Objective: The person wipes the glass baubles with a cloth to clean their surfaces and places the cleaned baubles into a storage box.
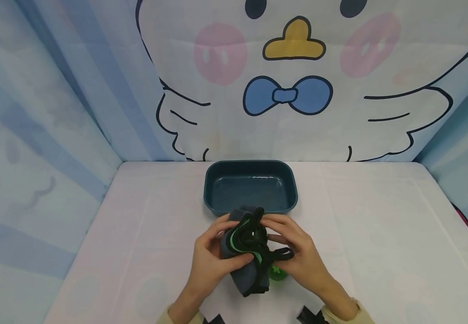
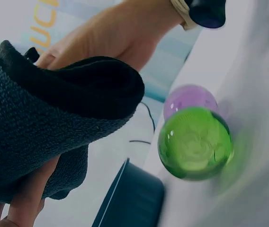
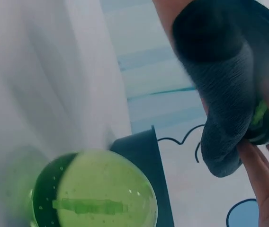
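A rolled-up grey-blue cloth (image 1: 245, 273) with black edging and a thin green strip is held up between both hands near the middle of the table. My left hand (image 1: 213, 258) grips its left side, thumb laid across the front. On the other side, my right hand (image 1: 300, 252) holds the black edge and a small black loop (image 1: 284, 254). Within the folds, a dark shiny rounded surface (image 1: 254, 234) shows. Below the cloth, a clear green ball (image 2: 194, 142) sits on the table, with a purple ball (image 2: 190, 97) beside it in the left wrist view.
A dark teal rectangular basin (image 1: 251, 189) stands at the table's far edge, just beyond the hands. The white-covered table (image 1: 379, 225) extends to both sides. Printed curtains (image 1: 55, 135) hang at the back and along the sides.
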`<act>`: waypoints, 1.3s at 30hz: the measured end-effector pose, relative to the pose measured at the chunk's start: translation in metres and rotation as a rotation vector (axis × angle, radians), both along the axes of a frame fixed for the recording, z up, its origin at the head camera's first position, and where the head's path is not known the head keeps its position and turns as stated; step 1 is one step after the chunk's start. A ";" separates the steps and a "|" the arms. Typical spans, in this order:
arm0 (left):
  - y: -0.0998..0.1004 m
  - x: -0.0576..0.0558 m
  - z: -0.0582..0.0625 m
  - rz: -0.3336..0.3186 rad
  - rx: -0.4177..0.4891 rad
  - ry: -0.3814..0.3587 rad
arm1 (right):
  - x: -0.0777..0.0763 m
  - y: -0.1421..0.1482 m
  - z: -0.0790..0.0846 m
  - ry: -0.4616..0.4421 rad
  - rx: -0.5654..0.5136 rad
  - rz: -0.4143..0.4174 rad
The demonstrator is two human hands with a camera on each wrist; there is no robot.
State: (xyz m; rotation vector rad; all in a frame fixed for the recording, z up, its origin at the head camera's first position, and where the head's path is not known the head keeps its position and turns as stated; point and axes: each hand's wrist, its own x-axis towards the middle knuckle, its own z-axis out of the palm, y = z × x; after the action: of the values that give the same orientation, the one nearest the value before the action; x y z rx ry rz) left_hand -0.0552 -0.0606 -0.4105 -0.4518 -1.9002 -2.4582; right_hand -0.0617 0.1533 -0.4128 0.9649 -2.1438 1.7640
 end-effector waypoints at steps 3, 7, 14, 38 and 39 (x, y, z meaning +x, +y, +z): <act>-0.001 0.000 0.002 -0.006 0.032 -0.018 | -0.002 0.000 0.000 0.088 0.037 0.000; -0.003 0.000 0.003 -0.031 0.029 -0.020 | -0.001 0.003 0.001 0.128 0.083 -0.024; -0.002 0.000 0.003 -0.049 -0.005 -0.041 | 0.001 0.007 0.003 0.036 0.075 -0.040; -0.003 0.000 0.000 -0.094 0.079 -0.097 | 0.002 0.000 0.003 0.142 0.099 -0.085; -0.004 0.000 0.000 -0.104 0.069 -0.095 | 0.002 0.001 0.003 0.133 0.101 -0.089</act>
State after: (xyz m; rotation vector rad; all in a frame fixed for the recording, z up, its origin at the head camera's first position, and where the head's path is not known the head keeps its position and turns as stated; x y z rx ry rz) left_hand -0.0549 -0.0645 -0.4100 -0.4504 -1.8631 -2.6473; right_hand -0.0595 0.1546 -0.4097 0.9661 -2.1739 1.5194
